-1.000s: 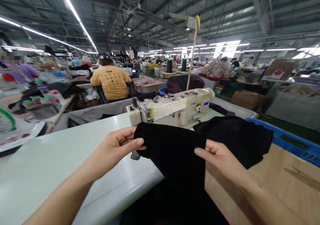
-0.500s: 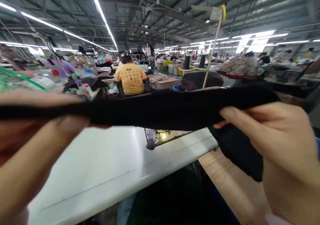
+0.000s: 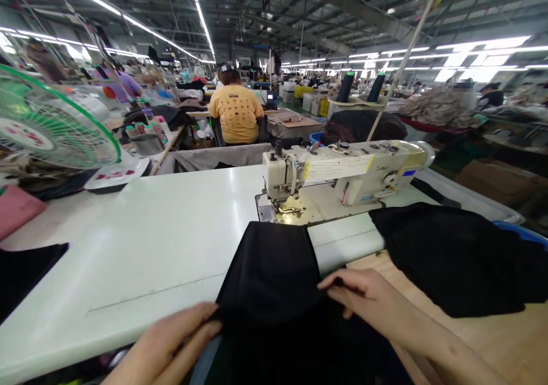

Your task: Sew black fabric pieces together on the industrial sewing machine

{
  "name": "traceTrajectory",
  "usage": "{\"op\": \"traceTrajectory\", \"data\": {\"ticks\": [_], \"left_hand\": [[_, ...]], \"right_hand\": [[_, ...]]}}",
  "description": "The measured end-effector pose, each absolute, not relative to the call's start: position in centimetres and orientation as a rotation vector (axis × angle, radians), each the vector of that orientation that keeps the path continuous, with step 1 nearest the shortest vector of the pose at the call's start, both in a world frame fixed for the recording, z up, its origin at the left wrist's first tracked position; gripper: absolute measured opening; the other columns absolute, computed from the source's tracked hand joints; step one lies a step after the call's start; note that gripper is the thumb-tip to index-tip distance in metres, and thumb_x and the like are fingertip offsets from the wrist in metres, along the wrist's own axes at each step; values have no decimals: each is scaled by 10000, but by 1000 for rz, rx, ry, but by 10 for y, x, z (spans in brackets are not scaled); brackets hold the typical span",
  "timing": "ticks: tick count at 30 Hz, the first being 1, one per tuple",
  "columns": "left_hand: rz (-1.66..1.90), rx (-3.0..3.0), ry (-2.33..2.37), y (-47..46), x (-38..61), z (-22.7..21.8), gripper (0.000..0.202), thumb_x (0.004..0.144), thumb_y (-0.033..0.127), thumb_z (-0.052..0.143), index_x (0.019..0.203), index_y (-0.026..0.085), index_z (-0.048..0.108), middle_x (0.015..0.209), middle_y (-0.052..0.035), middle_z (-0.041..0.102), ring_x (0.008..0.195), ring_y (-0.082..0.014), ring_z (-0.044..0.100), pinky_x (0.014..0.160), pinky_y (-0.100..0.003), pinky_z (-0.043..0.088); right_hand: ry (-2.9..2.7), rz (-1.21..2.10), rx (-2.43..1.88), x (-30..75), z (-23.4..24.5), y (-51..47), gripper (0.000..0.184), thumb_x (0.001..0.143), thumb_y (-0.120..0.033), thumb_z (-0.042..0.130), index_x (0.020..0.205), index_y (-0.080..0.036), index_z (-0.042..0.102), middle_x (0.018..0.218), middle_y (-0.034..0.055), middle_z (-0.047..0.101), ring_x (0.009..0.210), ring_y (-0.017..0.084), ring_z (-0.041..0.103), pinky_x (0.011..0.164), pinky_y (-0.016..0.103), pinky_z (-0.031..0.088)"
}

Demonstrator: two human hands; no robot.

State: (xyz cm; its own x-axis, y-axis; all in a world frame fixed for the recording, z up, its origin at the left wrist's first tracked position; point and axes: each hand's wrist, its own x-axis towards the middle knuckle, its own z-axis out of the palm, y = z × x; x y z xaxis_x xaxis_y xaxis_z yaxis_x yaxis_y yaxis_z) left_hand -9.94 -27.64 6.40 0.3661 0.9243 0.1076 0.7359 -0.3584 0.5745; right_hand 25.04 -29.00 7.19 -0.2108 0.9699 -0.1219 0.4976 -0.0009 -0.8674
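A black fabric piece [image 3: 274, 271] lies over the front edge of the white sewing table [image 3: 180, 231], its far end close to the sewing machine's needle area. My left hand [image 3: 175, 339] pinches the cloth's left edge between thumb and fingers. At the right edge, my right hand [image 3: 363, 294] grips the cloth with its fingertips. Beyond the cloth stands the sewing machine [image 3: 329, 171], its small lamp lighting the metal plate under the needle. The near part of the cloth merges with dark material below, so its lower end cannot be made out.
More black fabric [image 3: 458, 254] lies on a wooden board [image 3: 505, 339] at right. A green fan [image 3: 51, 122] stands at left, near another black piece [image 3: 29, 276]. A person in a yellow shirt [image 3: 236, 114] sits ahead, facing away. Thread cones [image 3: 345, 87] stand behind the machine.
The black fabric, stretched close before the camera earlier, has come down onto the table's front edge. Both hands moved down with it, and the sewing machine is now uncovered.
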Motion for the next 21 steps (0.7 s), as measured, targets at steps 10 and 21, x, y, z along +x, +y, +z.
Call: {"op": "traceTrajectory", "data": {"ticks": [10, 21], "left_hand": [[337, 2239, 1688, -125, -31, 57, 238, 900, 333, 412, 712, 225, 512, 738, -84, 676, 734, -265, 651, 675, -335, 419], [802, 2167, 1647, -171, -37, 70, 272, 959, 429, 339, 1004, 242, 532, 699, -19, 630, 650, -238, 629, 651, -320, 430]], "right_hand": [[-1627, 501, -1655, 231, -6, -172, 225, 770, -275, 628, 594, -224, 498, 836, 40, 618, 850, 216, 606, 821, 332, 461], [-1553, 228, -1554, 226, 34, -199, 308, 990, -481, 418, 1001, -223, 584, 695, -4, 633, 624, 189, 599, 605, 276, 389]]}}
